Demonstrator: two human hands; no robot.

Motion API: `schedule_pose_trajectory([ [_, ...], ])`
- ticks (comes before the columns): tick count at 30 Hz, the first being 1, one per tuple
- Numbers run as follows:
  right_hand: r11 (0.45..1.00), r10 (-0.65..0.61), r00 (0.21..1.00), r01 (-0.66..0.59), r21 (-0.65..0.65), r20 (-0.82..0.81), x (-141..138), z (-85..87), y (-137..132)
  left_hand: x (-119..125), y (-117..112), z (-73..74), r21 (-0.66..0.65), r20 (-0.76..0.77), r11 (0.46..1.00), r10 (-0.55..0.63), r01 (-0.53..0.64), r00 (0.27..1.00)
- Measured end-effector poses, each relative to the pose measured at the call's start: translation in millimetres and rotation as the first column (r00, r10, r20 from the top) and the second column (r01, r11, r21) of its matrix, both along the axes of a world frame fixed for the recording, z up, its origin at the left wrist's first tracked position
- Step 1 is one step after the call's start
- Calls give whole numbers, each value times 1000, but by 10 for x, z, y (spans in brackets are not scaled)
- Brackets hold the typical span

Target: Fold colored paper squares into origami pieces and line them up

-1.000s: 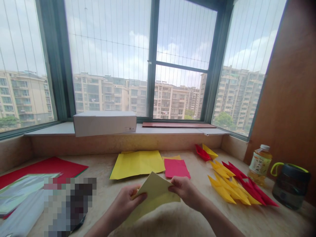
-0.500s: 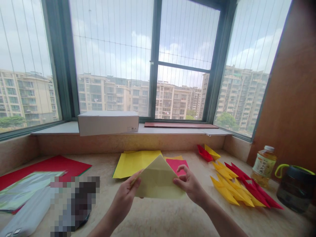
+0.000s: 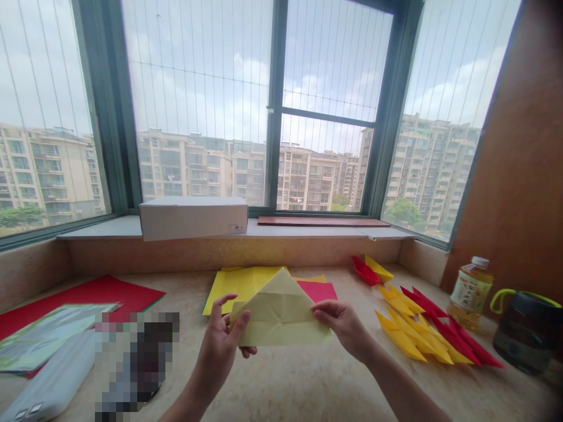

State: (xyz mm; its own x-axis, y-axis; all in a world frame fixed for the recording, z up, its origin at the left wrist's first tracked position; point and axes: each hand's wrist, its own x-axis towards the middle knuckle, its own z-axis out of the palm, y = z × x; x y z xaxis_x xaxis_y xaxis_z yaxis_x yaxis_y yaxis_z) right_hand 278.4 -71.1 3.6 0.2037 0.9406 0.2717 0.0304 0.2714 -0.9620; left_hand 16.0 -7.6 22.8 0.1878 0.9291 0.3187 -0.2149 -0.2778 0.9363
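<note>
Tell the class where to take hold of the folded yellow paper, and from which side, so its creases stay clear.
Pinch the two lower outer corners of the folded yellow paper, coming in from the left and right sides, as the left hand and right hand do. Its triangular peak points up, and the wide base offers two ends to grip, leaving the creased middle uncovered.

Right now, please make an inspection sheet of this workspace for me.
surface: speckled beige stone counter
job's things: folded pale yellow paper; yellow sheet and red square behind it; folded yellow pieces and folded red pieces at right
clutter: drink bottle, dark flask, red card; pixelated patch hides some items
hands: left hand and right hand both hold the paper
cables: nothing seen
surroundings: white box on sill, windows, apartment blocks
</note>
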Motion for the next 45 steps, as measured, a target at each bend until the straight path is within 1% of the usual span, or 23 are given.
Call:
schedule_pose_trajectory([
  [4, 998, 57, 997, -56, -16, 51, 39, -21, -50, -22, 18, 18, -33, 44, 999, 14, -13, 999],
  [8, 979, 202, 979, -202, -7, 32, 98, -12, -105, -47, 41, 22, -36, 32, 999, -1, 3, 999],
  [12, 973, 232, 972, -232, -3, 39, 124, -17, -96, -63, 26, 43, -38, 20, 999, -18, 19, 1000],
  [16, 955, 298, 954, -298, -10, -25, 107, -52, -62, -80, -15, 79, -41, 22, 998, -46, 47, 999],
  [19, 946, 323, 946, -323, -22, -36, 87, -55, -58, -105, -12, 77, -46, 27, 996, -73, 74, 997],
  [22, 960, 279, 960, -279, -36, -11, 82, -18, -67, -142, 19, 38, -38, 16, 998, -44, 44, 999],
  [24, 980, 200, 980, -200, -16, 18, 89, 17, -69, -165, 25, 5, -28, -19, 999, -34, 33, 999],
  [25, 988, 157, 987, -157, 7, 26, 94, 34, -68, -172, 18, -11, -23, -40, 998, -52, 51, 998],
  [28, 994, 60, 998, -60, 90, -2, 113, 76, -60, -163, -33, -54, 9, -62, 984, -178, 179, 982],
  [30, 992, 24, 999, -19, 124, -34, 123, 97, -58, -132, -67, -77, 56, -59, 959, -275, 278, 960],
  [32, 990, 0, 999, 6, 140, -47, 129, 112, -60, -97, -80, -91, 103, -87, 941, -313, 321, 946],
  [33, 989, -9, 999, 16, 147, -49, 131, 116, -63, -83, -78, -93, 124, -111, 942, -300, 313, 947],
  [36, 987, -17, 998, 26, 160, -56, 135, 112, -71, -82, -48, -82, 207, -173, 953, -189, 223, 967],
  [38, 985, -19, 999, 26, 170, -43, 136, 108, -80, -108, -26, -66, 282, -191, 942, -128, 180, 973],
  [40, 983, -17, 1000, 20, 180, -16, 131, 117, -97, -136, -15, -52, 347, -200, 922, -108, 174, 974],
  [42, 981, -16, 1000, 14, 192, 10, 117, 139, -120, -146, -18, -42, 374, -204, 909, -112, 183, 973],
  [45, 977, -33, 999, 27, 212, 27, 87, 170, -147, -119, -38, -37, 335, -183, 927, -115, 172, 976],
])
